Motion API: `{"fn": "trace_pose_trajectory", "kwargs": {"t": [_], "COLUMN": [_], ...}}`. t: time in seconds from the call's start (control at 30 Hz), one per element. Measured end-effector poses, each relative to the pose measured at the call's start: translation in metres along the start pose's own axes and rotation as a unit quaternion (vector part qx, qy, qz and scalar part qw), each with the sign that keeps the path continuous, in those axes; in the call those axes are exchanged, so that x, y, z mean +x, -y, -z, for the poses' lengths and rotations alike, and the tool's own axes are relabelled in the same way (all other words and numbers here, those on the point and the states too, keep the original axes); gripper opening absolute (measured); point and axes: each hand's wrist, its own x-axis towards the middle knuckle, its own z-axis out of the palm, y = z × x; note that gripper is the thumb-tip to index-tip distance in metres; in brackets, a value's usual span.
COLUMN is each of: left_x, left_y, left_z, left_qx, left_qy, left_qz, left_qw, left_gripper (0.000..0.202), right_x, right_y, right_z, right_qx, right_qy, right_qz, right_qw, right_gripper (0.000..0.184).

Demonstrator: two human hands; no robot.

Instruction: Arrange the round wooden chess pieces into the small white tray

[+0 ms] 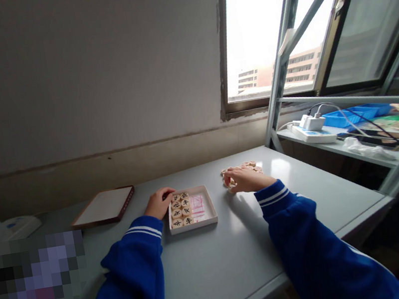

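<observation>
Left hand [158,204], loosely open, touches xiangqi pieces [181,210] in the white tray [211,208]; right hand [245,178] curls over loose pieces [249,165], grip unclear.

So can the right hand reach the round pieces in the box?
Probably yes: nothing stands between the right hand and the white box, and nothing covers the round pieces.
</observation>
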Motion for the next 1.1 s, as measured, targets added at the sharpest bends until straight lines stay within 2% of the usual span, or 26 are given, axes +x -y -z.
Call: {"fn": "trace_pose_trajectory", "kwargs": {"t": [0.13,0.27,0.33,0.47,0.6,0.73,0.9,1.0,1.1], "left_x": [-0.001,-0.001,0.000,0.002,0.003,0.004,0.004,0.003,0.002], "left_y": [-0.002,-0.003,-0.002,0.005,0.009,0.010,0.009,0.008,0.006], "left_z": [0.000,0.002,0.003,0.007,0.007,0.005,0.004,0.004,0.004], "left_qx": [-0.008,-0.024,-0.040,-0.081,-0.101,-0.097,-0.077,-0.061,-0.050], "left_qy": [-0.007,-0.002,0.009,0.026,0.033,0.035,0.034,0.028,0.023], "left_qz": [0.006,0.008,0.004,-0.003,0.001,0.005,0.007,0.009,0.012], "left_qw": [1.000,1.000,0.999,0.996,0.994,0.995,0.996,0.998,0.998], "left_gripper": [0.022,0.021,0.021,0.021,0.022,0.025,0.025,0.024,0.024], "right_x": [0.003,0.022,0.036,0.064,0.075,0.075,0.069,0.061,0.054], "right_y": [0.007,0.029,0.043,0.065,0.073,0.066,0.034,0.015,0.012], "right_z": [0.001,-0.008,-0.016,-0.032,-0.041,-0.043,-0.030,-0.020,-0.016], "right_qx": [0.064,0.134,0.122,0.090,0.093,0.136,0.232,0.296,0.293], "right_qy": [0.005,-0.059,-0.073,-0.075,-0.113,-0.133,-0.156,-0.136,-0.097], "right_qz": [0.031,0.113,0.148,0.203,0.213,0.202,0.152,0.130,0.125], "right_qw": [0.997,0.983,0.979,0.972,0.966,0.961,0.948,0.936,0.943], "right_gripper": [0.017,0.024,0.027,0.023,0.022,0.022,0.012,0.010,0.020]}}
